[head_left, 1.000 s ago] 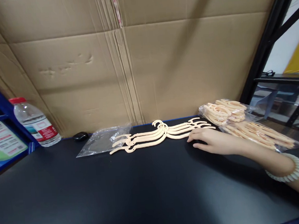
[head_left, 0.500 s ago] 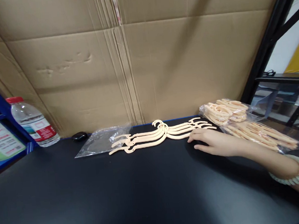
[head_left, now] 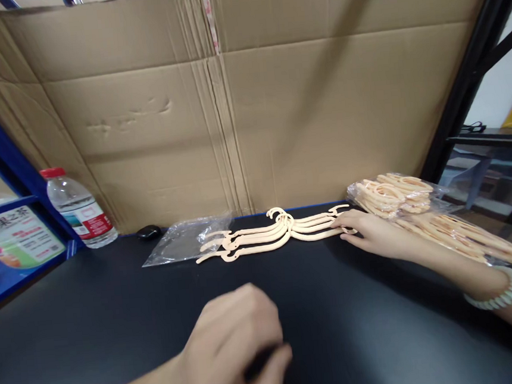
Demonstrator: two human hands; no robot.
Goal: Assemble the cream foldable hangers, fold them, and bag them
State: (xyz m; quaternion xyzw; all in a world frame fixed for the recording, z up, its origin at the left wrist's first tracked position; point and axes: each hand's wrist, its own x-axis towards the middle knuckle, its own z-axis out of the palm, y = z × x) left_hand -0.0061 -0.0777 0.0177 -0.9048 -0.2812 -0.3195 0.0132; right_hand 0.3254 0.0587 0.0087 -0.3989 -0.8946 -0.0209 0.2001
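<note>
Several cream-coloured clothes hangers (head_left: 261, 246) lie overlapped on the black table, their hooks bunched at the middle. My right hand (head_left: 369, 233) is at their right end, fingers and thumb about the end of the nearest hanger and partly covering the other tips. A pale beaded bracelet circles the right wrist. Lower in the view, my left hand (head_left: 237, 343) hangs over the table in front of the hangers, slightly blurred, its fingers curled in and nothing visible in it. The left ends of the hangers rest on a flat clear plastic bag (head_left: 177, 242).
Bagged hangers (head_left: 391, 195) are heaped at the right, above another clear bag of hangers (head_left: 461, 237). A water bottle (head_left: 82, 210) with a red cap and a small black object (head_left: 148, 232) stand at the back left. A cardboard wall (head_left: 286, 123) rises behind the table (head_left: 340, 334).
My left hand has come into view from below. The right hand's fingers have settled closer on the hanger ends. The whole view has shifted slightly left.
</note>
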